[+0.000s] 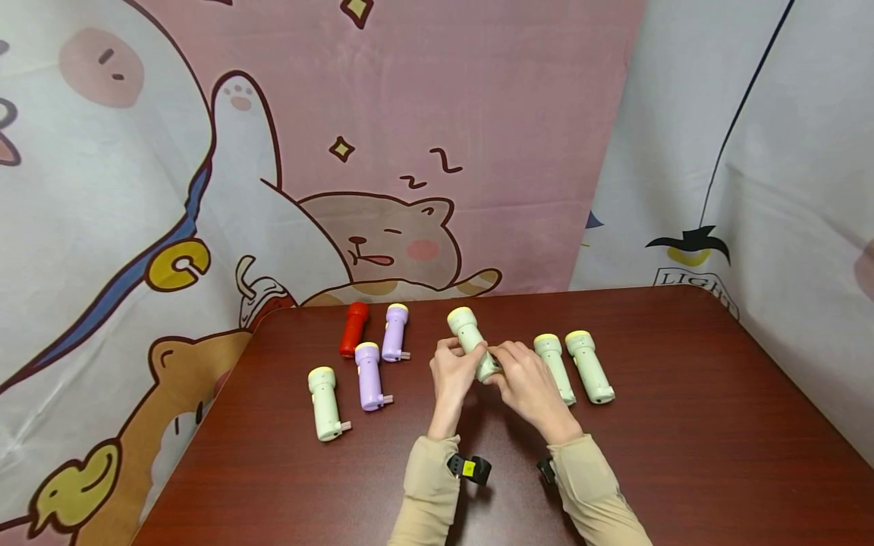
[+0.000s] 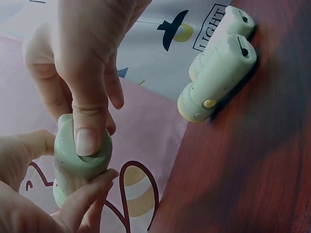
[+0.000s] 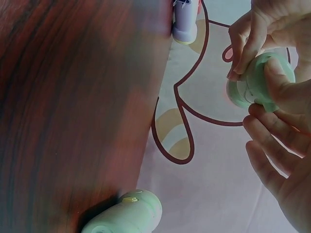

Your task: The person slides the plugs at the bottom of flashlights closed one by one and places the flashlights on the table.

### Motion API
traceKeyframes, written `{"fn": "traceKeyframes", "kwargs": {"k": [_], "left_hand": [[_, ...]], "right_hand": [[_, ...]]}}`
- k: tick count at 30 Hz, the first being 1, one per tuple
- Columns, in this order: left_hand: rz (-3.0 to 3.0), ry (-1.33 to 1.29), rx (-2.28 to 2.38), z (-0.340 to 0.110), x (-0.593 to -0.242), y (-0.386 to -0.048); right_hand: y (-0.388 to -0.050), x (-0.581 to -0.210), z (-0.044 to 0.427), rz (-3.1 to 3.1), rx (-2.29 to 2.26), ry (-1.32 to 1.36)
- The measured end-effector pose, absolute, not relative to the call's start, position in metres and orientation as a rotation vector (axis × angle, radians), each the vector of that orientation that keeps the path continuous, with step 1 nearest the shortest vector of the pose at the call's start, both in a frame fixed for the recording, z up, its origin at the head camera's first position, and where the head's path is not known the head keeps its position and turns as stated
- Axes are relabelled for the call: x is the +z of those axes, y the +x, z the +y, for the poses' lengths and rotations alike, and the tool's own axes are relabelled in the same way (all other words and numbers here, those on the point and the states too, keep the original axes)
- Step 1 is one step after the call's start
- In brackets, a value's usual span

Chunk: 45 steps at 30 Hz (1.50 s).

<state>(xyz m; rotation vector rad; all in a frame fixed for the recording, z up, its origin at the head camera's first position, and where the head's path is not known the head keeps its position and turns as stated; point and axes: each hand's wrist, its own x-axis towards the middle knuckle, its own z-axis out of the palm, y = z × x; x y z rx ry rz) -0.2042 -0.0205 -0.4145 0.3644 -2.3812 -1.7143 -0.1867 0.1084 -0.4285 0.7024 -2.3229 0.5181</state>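
Observation:
A pale green flashlight [image 1: 468, 327] is held tilted above the table, its yellow-rimmed head pointing away. My left hand [image 1: 454, 373] grips its barrel, thumb on one side and fingers on the other. At the tail end my right hand [image 1: 532, 385] pinches the flashlight. In the left wrist view the right thumb [image 2: 88, 138] presses on the tail of the green flashlight [image 2: 80, 167]. The right wrist view shows the same thumb [image 3: 277, 73] over that end, with the other right fingers spread below. What lies under the thumb is hidden.
Two pale green flashlights [image 1: 591, 368] lie to the right, the nearer one partly behind my right hand. On the left are a red flashlight [image 1: 353, 330], two purple flashlights [image 1: 369, 377] and a green flashlight [image 1: 324, 404]. Some have plugs folded out. A printed cloth [image 1: 437, 152] hangs behind the table [image 1: 683, 425].

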Motion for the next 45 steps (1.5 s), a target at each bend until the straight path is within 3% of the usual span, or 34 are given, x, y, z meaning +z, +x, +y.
{"fn": "traceKeyframes", "kwargs": {"k": [45], "left_hand": [[-2.383,0.287,-1.678,-0.0245,-0.4194,-0.2064]], "right_hand": [[-0.1869,-0.4331,0.1088,-2.409,0.521,0.683]]}}
